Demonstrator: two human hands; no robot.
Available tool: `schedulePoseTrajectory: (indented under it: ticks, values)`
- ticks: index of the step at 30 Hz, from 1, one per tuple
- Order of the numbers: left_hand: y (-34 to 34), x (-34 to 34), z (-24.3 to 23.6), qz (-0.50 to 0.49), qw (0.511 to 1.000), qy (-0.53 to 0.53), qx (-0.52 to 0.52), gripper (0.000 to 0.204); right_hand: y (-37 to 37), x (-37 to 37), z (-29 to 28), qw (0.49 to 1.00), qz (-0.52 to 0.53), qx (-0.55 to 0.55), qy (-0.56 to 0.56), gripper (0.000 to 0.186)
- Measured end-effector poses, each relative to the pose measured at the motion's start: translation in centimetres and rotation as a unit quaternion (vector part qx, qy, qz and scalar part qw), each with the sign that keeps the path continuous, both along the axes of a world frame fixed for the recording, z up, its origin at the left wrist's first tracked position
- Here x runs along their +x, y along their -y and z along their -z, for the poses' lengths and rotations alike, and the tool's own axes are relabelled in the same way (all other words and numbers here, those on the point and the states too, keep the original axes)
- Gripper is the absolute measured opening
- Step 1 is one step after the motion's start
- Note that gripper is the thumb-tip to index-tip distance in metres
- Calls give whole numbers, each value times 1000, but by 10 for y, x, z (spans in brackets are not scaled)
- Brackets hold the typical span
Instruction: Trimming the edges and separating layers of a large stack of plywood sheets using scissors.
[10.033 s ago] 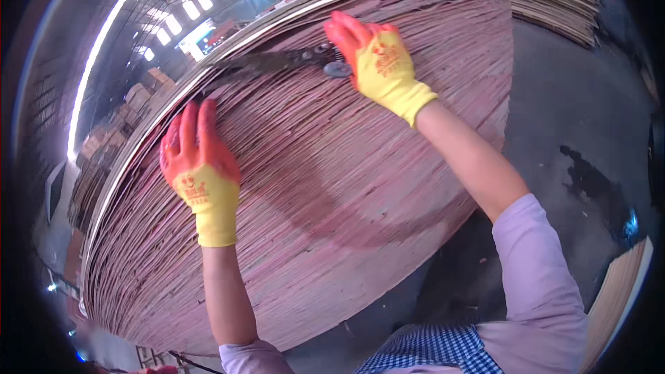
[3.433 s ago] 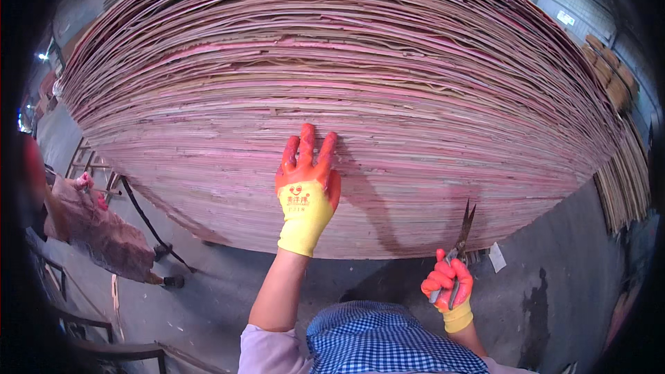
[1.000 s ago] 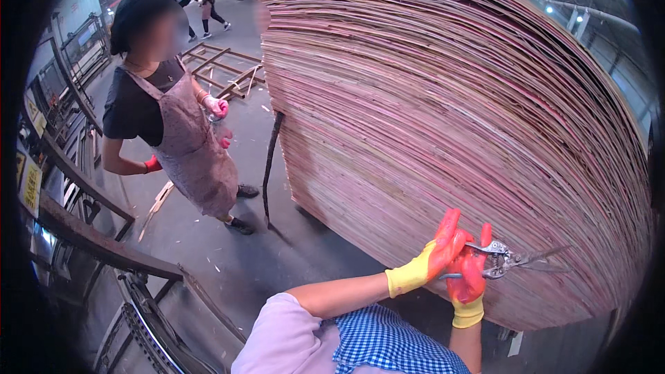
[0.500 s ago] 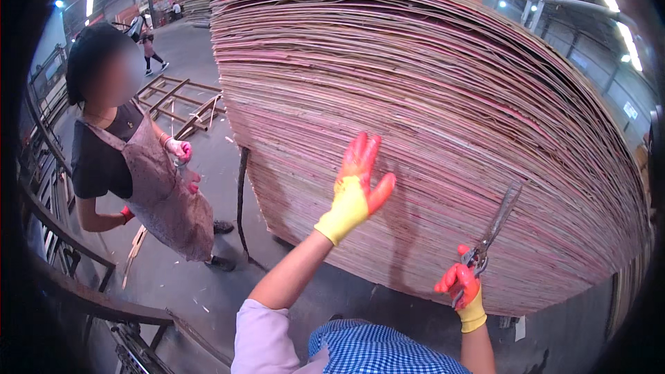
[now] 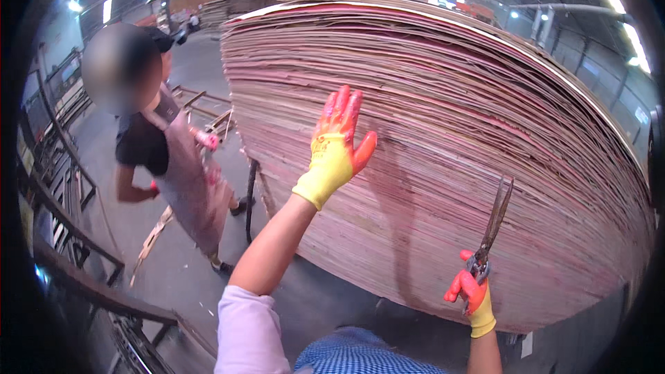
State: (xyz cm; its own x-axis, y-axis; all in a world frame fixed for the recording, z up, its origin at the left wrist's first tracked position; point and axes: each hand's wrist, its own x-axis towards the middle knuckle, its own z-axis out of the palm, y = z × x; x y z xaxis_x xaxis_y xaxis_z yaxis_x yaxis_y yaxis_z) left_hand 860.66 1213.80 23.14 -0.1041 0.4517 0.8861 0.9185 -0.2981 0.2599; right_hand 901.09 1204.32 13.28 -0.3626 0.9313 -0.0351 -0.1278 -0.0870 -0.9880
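The shears (image 5: 488,238) are clamped in the right hand (image 5: 472,294), pointed upward from that grip. The left hand (image 5: 337,137), beside them a second ago, has been raised up-left of the grip, flat and empty; contact with the sheet stack (image 5: 436,166) beyond cannot be told. Single-handed control is apparently left.

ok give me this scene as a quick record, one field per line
left hand: open, fingers up, in front of the stack; contact unclear
right hand: closed around the handles of the shears
shears: blades upward, tips slightly apart
gloves: yellow and red, both hands
stack: thin layered sheets, pinkish edges
co-worker: standing at picture left, near the stack, in an apron
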Motion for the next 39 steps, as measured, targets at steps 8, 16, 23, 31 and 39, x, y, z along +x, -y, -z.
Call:
schedulePoseTrajectory:
  ticks: [8, 16, 23, 31, 39]
  values:
    - [-19, -16, 59, -35, 966, 38, -253, 95, 7, -39, 35, 993, 17, -79, -83, 52]
    - [-12, -61, 83, 111, 985, 9, -130, 75, 36, -110, 64, 986, 67, -123, -92, 49]
    - [-8, -165, 67, 113, 982, 151, 17, 51, 57, -197, 72, 970, 102, -184, -120, 53]
    - [-52, -261, 42, -54, 998, 0, 38, 68, 55, -245, 67, 983, 80, -158, -44, 60]
    - [-50, -263, 41, -57, 998, -18, -13, 77, 49, -273, 55, 981, 89, -173, 12, 54]
